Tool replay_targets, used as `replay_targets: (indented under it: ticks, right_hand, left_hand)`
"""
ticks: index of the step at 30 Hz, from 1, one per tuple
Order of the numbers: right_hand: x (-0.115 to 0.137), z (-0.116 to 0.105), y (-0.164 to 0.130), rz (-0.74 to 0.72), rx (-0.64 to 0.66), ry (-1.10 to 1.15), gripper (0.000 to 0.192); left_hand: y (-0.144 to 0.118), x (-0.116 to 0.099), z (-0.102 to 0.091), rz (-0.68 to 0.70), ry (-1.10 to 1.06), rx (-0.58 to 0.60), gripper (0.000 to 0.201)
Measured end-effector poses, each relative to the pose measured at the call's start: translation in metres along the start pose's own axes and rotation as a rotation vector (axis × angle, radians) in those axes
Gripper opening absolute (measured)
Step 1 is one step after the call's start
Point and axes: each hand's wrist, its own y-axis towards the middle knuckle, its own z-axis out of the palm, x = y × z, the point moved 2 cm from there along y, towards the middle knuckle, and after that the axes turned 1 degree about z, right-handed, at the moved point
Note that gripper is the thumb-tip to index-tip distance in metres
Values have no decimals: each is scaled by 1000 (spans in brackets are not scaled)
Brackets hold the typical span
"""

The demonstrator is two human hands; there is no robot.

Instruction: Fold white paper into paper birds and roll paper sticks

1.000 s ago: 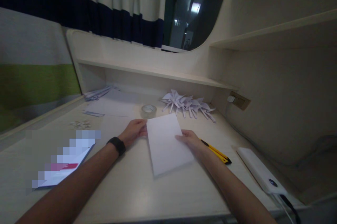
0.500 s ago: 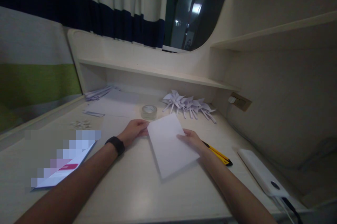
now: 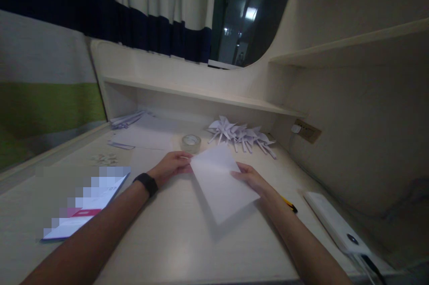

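Note:
A white sheet of paper (image 3: 223, 186) is held tilted just above the desk, its near corner pointing toward me. My left hand (image 3: 172, 166) pinches its left edge near the far corner; a dark watch band is on that wrist. On the other side, my right hand (image 3: 250, 175) grips the right edge, thumb on top and fingers underneath. A roll of clear tape (image 3: 191, 143) lies just beyond my left hand. Under my right forearm, a yellow and black utility knife (image 3: 288, 203) is mostly hidden.
Several white paper pinwheels (image 3: 239, 133) lie at the back. Paper sheets (image 3: 150, 131) and rolled paper sticks (image 3: 129, 120) rest at back left, near small white pieces (image 3: 104, 159). A partly blurred tablet-like item (image 3: 83, 213) is at left, a white power strip (image 3: 330, 220) at right.
The paper has shifted slightly right and turned a little, both hands keeping hold. My right forearm now covers most of the utility knife.

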Motion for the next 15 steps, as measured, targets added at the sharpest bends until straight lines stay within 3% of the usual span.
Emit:
replay_targets:
  ticks: [8, 15]
  right_hand:
    - [2, 1, -4, 67, -102, -21, 44]
    - [-11, 10, 10, -66, -249, 28, 51]
  left_hand:
    - [2, 0, -3, 15, -35, -29, 33]
    - [-1, 6, 16, 34, -82, 21, 37]
